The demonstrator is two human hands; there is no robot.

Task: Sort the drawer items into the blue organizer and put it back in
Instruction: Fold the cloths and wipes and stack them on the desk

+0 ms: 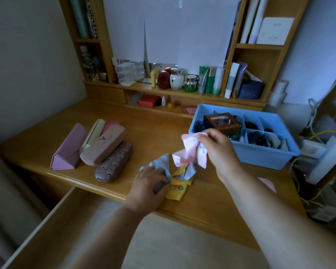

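Now, your hands: right hand (219, 150) pinches pink cloth (188, 152); left hand (147, 183) grips grey cloth (161, 165).
Cases: four glasses cases (97, 148).
Writing: none you can read.

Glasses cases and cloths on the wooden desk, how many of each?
Glasses cases: 4 (pink triangular folding case, cream-and-pink case, pink deer-print hard case, brown moustache-print hard case)
Cloths: 3 (pink cloth in right hand, grey cloth under left hand, yellow cloth)
Total: 7
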